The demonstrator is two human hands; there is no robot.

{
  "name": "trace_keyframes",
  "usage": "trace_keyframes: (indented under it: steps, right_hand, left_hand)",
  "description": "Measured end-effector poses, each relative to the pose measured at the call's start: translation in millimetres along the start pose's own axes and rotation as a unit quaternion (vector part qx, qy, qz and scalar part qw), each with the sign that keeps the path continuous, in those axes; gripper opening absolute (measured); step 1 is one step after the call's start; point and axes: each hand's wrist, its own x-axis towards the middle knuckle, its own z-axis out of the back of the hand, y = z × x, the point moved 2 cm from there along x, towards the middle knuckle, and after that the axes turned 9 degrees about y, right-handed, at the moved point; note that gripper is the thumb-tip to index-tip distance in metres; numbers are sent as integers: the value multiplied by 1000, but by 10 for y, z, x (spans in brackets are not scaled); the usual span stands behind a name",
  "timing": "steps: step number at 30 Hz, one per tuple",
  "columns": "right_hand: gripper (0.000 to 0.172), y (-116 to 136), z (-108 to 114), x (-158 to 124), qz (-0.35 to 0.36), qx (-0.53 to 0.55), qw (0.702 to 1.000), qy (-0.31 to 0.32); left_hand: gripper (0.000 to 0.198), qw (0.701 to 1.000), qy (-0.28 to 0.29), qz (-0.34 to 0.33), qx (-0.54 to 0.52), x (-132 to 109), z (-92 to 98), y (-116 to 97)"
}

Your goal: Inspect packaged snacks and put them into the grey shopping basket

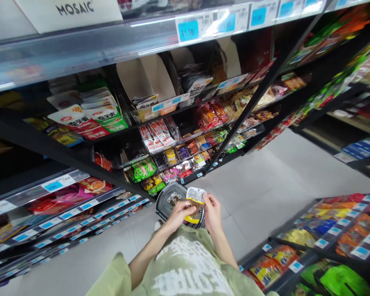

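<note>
Both my hands hold one small snack packet (195, 201), clear and yellow with brown food inside, in front of my chest. My left hand (178, 214) grips its left edge with fingers curled. On the packet's right side, my right hand (212, 214) pinches the edge. Directly below the packet on the floor sits a dark grey shopping basket (168, 200) with a few items in it.
Black store shelves (80, 158) packed with snack packets and blue price tags rise to my left and ahead. A second rack (327, 238) of colourful bags stands at my lower right. A grey tiled aisle (274, 181) runs between them.
</note>
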Motion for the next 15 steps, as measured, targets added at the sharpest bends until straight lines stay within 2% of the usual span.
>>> trace_keyframes:
  steps: [4,10,15]
  right_hand:
    - [42,-7,-3,-4,16,42,999,-17]
    - [42,43,7,-10,7,82,996,-20]
    - [43,84,20,-2,9,91,996,-17]
  left_hand:
    - [41,1000,13,11,2,15,-11,43]
    - [39,998,29,29,-49,44,-42,112]
    - [39,999,28,21,-21,59,-62,58]
